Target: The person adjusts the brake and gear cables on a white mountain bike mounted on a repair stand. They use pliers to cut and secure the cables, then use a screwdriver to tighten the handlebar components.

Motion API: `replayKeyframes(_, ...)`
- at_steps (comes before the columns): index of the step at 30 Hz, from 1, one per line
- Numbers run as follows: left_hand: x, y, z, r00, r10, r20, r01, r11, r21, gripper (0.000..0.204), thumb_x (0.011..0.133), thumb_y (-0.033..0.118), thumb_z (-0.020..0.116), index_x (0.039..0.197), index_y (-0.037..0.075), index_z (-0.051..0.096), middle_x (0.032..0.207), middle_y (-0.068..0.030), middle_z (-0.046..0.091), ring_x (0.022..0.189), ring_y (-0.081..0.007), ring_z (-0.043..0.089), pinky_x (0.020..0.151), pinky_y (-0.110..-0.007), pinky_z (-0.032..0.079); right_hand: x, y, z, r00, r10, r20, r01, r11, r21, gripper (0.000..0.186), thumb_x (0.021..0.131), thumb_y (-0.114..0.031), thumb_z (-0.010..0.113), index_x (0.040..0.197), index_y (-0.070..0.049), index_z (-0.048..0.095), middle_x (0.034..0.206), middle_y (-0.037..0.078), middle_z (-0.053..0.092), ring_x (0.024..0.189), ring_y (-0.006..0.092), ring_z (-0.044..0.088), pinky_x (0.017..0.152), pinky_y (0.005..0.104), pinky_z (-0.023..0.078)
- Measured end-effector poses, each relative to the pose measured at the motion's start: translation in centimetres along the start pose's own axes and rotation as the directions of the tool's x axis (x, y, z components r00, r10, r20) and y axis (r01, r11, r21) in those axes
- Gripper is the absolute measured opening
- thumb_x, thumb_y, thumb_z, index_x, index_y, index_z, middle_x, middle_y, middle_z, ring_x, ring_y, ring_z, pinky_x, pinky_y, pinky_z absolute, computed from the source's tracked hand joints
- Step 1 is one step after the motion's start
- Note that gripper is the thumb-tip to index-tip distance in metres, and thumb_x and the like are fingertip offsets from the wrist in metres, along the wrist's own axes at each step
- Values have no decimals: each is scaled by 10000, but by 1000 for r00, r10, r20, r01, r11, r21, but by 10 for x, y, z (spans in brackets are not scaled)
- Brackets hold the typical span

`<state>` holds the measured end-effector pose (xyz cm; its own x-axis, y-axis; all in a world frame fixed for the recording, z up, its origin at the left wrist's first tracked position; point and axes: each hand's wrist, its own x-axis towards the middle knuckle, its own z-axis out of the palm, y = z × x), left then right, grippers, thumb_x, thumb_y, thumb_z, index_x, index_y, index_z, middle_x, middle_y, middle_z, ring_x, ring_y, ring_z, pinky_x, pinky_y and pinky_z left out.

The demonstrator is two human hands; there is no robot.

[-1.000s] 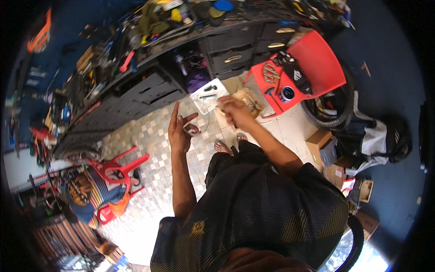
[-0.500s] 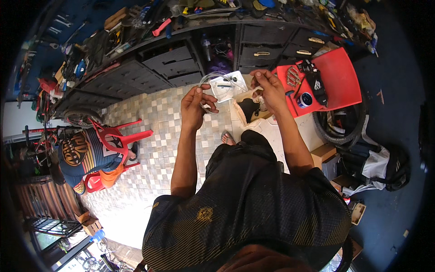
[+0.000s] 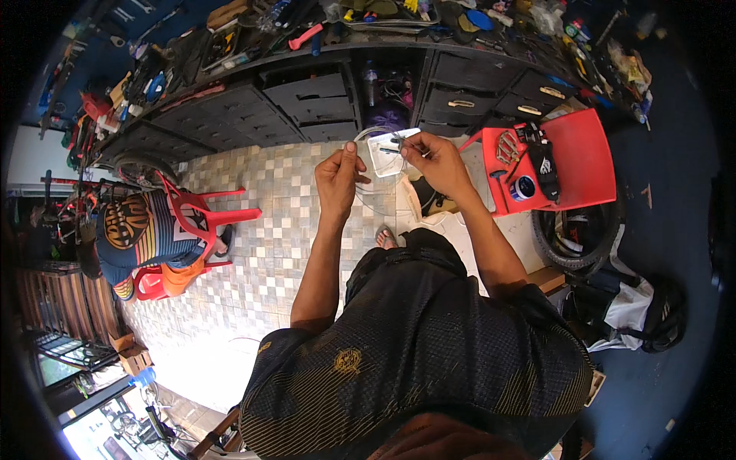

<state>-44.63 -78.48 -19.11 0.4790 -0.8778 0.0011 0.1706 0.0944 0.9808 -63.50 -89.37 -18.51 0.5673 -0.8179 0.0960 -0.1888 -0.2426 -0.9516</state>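
Note:
My left hand [image 3: 337,176] grips a thin, pale coiled cable [image 3: 383,128], with its thumb raised against it. My right hand [image 3: 425,161] pinches part of the same cable a little to the right. Behind the cable, a white plastic tray [image 3: 379,164] with small dark parts lies on the floor, partly covered by my hands. An open tan container [image 3: 414,205] with dark contents sits just below it.
A red chair [image 3: 583,161] bearing pedals, tools and a tub stands right, beside a tire [image 3: 552,245]. Dark cabinets [image 3: 307,103] with a cluttered bench line the top. A seated person [image 3: 134,230] is at the left, by another red chair [image 3: 207,215].
My hands have come up with the cable loop and drawn closer together, the right one moving left. The view has shifted, so the cabinets and chairs sit differently in the picture.

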Motion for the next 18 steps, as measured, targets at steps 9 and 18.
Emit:
replayKeyframes(9, -6, 5, 1, 999, -20, -38, 18, 999, -43, 474, 1028, 399, 560, 765, 9, 618, 693, -87, 603, 632, -153, 616, 575, -316, 574, -1, 2, 10, 888, 168, 428, -450, 510, 733, 199, 982, -204, 637, 1127, -68, 642, 942, 58, 706, 879, 146, 633, 756, 275, 451)
replayKeyframes(18, 1, -1, -4, 987, 151, -56, -145, 985, 88, 486, 1054, 400, 499, 751, 28, 571, 653, -91, 595, 600, -142, 607, 593, -318, 569, -3, -24, 16, 904, -287, -316, 162, 916, -368, 253, 875, -159, 709, 1091, -37, 660, 928, 89, 665, 875, 239, 626, 817, 325, 481)
